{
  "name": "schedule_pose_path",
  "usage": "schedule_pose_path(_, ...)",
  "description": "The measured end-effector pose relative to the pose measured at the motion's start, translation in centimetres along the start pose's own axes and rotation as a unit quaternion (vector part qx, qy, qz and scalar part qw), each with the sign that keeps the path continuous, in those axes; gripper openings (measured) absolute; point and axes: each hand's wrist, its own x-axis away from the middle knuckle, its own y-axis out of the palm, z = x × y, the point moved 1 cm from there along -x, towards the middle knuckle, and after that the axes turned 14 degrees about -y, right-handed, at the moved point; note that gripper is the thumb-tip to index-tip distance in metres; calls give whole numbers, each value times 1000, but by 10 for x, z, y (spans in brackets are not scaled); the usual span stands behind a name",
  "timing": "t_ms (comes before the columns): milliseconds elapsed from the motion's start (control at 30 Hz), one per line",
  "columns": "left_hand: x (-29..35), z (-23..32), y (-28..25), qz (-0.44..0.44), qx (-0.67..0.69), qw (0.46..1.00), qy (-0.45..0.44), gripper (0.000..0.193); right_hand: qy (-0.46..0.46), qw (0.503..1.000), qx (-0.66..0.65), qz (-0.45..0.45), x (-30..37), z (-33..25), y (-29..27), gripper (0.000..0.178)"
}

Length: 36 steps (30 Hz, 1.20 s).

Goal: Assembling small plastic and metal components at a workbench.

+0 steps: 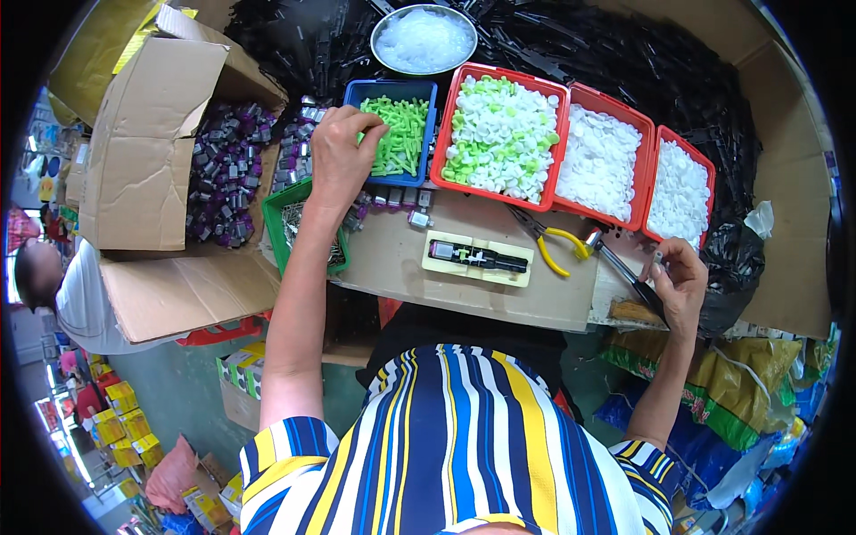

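Observation:
My left hand [341, 150] is at the left side of a blue tray [434, 94] filled with small bright green plastic pieces [397, 134]. Its fingers are curled in, and whatever they may hold is hidden. At the far right, my right hand [679, 283] pinches a small greyish piece [658, 258] between thumb and forefinger, too small to name. Between the hands, a cream holder [436, 265] cradles a black device body [490, 259] with green and white parts inside. Yellow-handled pliers [557, 250] and a hammer [615, 259] lie right of the holder.
Red trays [436, 174] hold white and green round parts. Small motors [227, 169] fill a cardboard box [143, 169] at left; a green tray [275, 234] of metal pieces is beside it. Black plastic strips [624, 53] and a metal bowl [375, 55] are behind. Another person [80, 294] sits left.

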Motion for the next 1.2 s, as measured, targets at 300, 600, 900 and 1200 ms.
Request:
schedule_pose_path(300, 2, -3, -12, -58, 136, 969, -198, 14, 66, 994, -89, 4, -14, -15, 41, 12)
schedule_pose_path(600, -4, -5, -14, -78, 221, 954, -188, 10, 44, 998, 11, -32, -21, -15, 57, 17)
schedule_pose_path(900, -4, -8, -14, -18, 67, 992, -104, 16, -25, 985, 149, -87, -32, -19, 59, 20)
schedule_pose_path(1200, 3, -5, -3, -46, -55, 994, -80, 13, -33, 980, 174, -87, -33, -23, 60, 19)
